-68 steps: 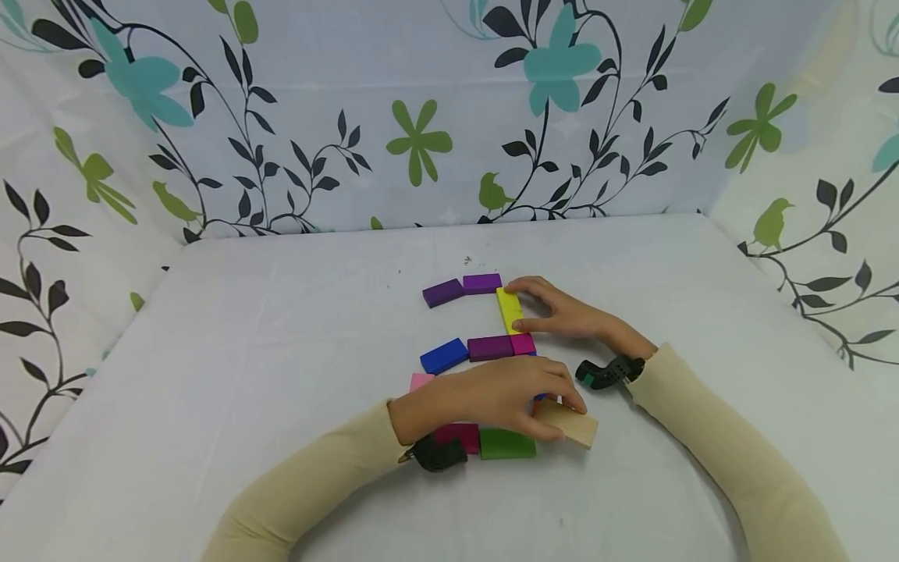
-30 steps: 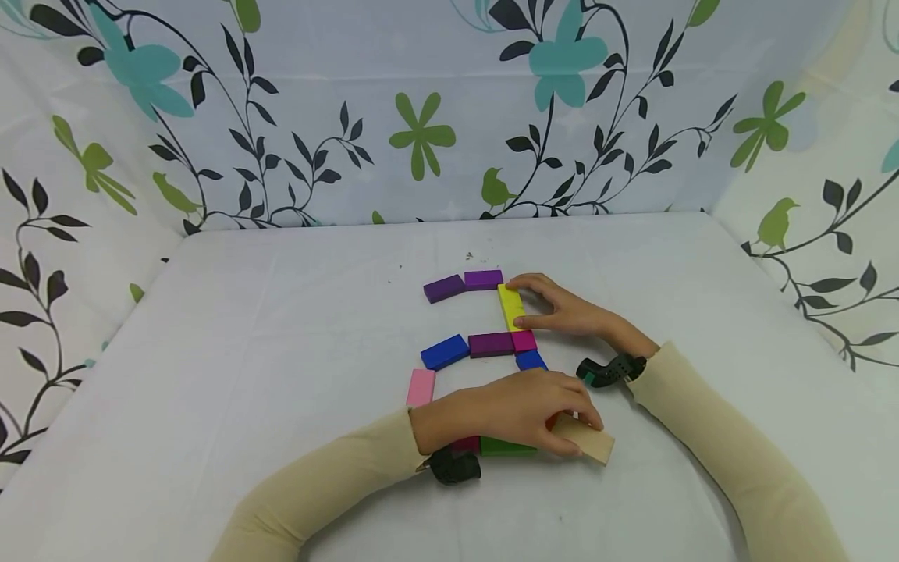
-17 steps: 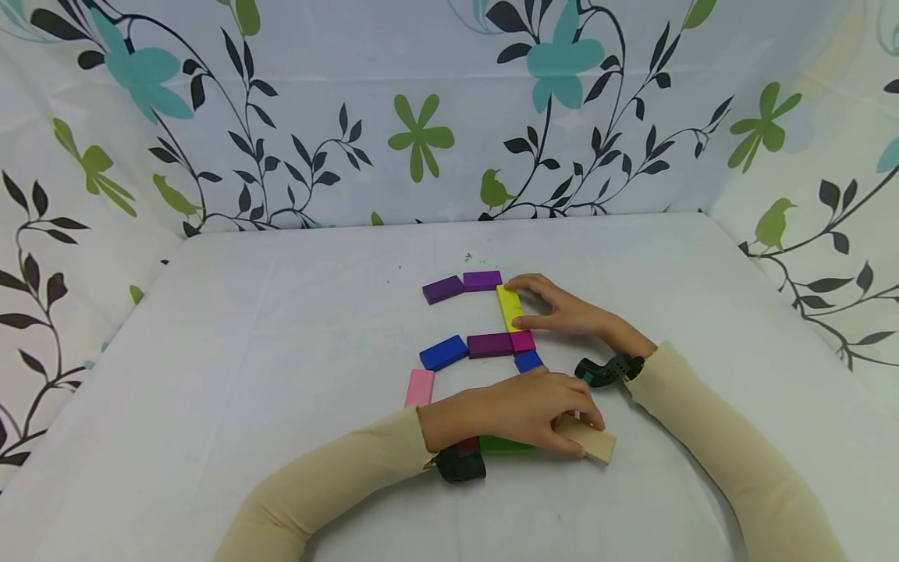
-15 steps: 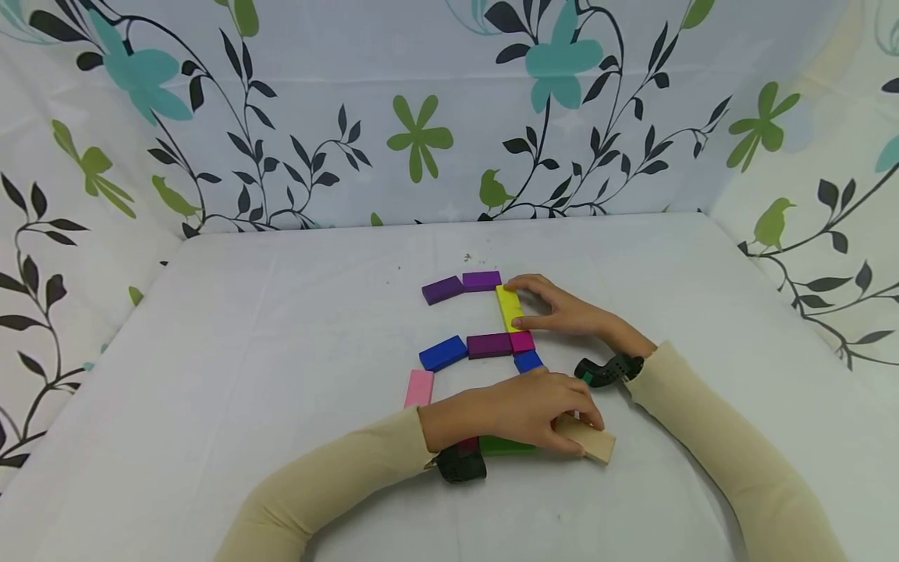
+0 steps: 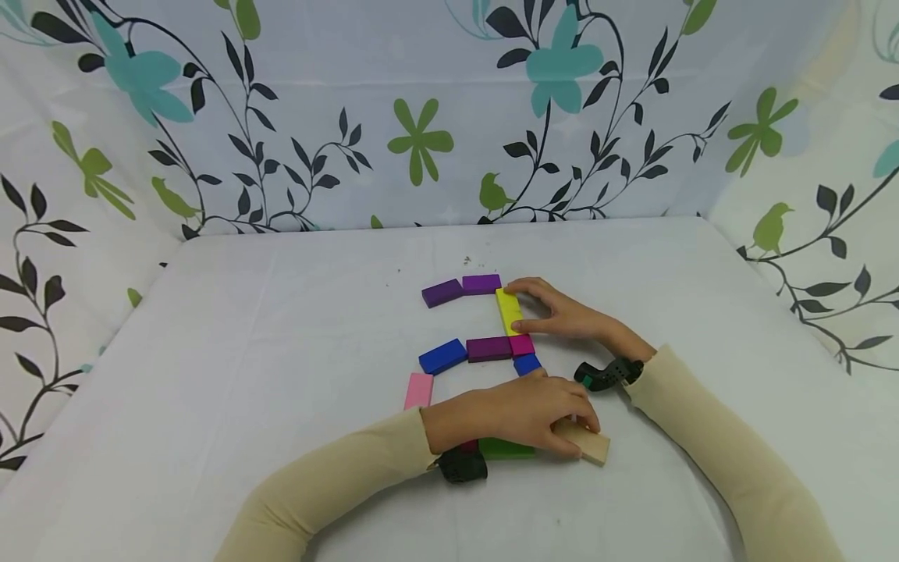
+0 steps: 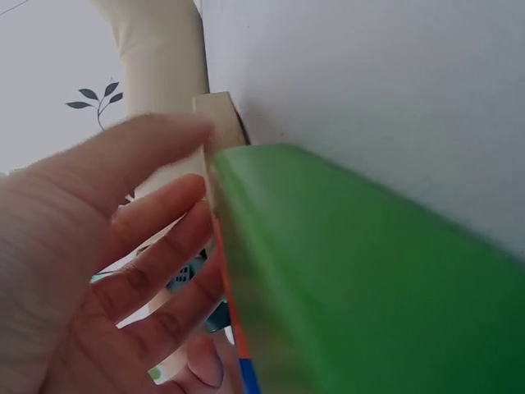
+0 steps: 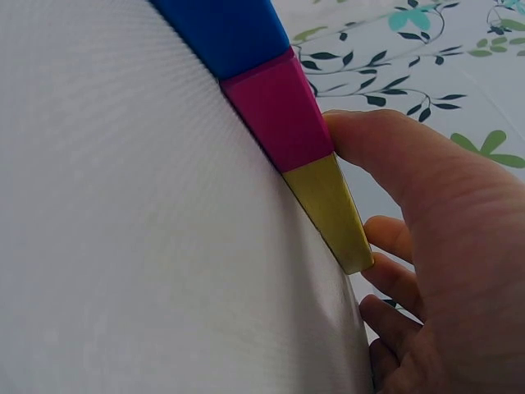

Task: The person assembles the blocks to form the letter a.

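My left hand [image 5: 534, 414] pinches a plain wooden block [image 5: 592, 445], thumb on the near side and fingers on the far side. In the left wrist view, that wooden block [image 6: 218, 115] lies at the end of a large-looking green block [image 6: 377, 246], beside an orange edge [image 6: 232, 295]. My right hand [image 5: 572, 312] holds a yellow block [image 5: 509, 311] with thumb and forefinger near its two ends. A magenta block [image 5: 521, 344] touches the yellow one, and a blue block [image 5: 526, 364] adjoins the magenta. My left hand covers some blocks beneath it.
Two purple blocks [image 5: 481, 284] form the far row. A dark purple block [image 5: 489, 349], another blue block [image 5: 442, 356] and a pink block [image 5: 419, 389] continue the line leftward. White cloth [image 5: 281, 351] covers the table, with a patterned curtain [image 5: 316, 117] behind.
Since the earliest frame, my left hand has moved right and nearer to me with the wooden block; lately it shifts slightly back left. My right hand stays at the yellow block.
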Demonstrator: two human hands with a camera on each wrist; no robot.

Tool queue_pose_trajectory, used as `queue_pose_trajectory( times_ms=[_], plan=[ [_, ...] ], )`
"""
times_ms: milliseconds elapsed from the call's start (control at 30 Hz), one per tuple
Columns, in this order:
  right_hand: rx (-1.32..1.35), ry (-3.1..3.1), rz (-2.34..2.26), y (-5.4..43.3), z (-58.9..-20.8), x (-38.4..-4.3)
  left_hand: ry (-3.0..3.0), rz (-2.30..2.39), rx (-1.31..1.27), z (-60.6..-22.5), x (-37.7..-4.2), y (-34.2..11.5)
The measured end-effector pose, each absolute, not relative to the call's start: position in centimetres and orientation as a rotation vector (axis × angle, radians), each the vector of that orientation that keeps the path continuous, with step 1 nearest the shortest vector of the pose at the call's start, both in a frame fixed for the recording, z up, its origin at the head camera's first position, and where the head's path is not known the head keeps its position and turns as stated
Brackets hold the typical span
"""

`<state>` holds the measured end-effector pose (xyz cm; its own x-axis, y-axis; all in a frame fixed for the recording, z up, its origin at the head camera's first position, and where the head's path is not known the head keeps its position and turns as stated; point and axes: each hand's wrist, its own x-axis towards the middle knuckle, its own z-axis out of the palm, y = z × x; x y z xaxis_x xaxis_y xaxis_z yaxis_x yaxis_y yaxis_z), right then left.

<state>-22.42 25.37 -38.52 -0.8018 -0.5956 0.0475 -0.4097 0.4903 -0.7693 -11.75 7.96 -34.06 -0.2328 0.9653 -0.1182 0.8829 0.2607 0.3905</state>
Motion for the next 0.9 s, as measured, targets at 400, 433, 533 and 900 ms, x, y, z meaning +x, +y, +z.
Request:
queue_pose_trajectory(
  times_ms=[400,433,533,900],
  plan=[
    [-0.883,2.523,-1.185,25.3,-38.4,-22.2,2.223,0.602,1.739,-33.2,-12.4,5.9],
    [-0.882,2.524,-1.183,25.3,-38.4,-22.2,2.224,0.619,1.731,-33.1,-12.5,5.7],
    [-0.88,2.521,-1.178,25.3,-38.3,-22.2,2.262,0.626,1.696,-33.1,-12.7,5.2],
    [-0.888,2.511,-1.18,25.5,-38.4,-22.2,2.44,0.659,1.496,-33.2,-13.2,3.9]
  ],
)
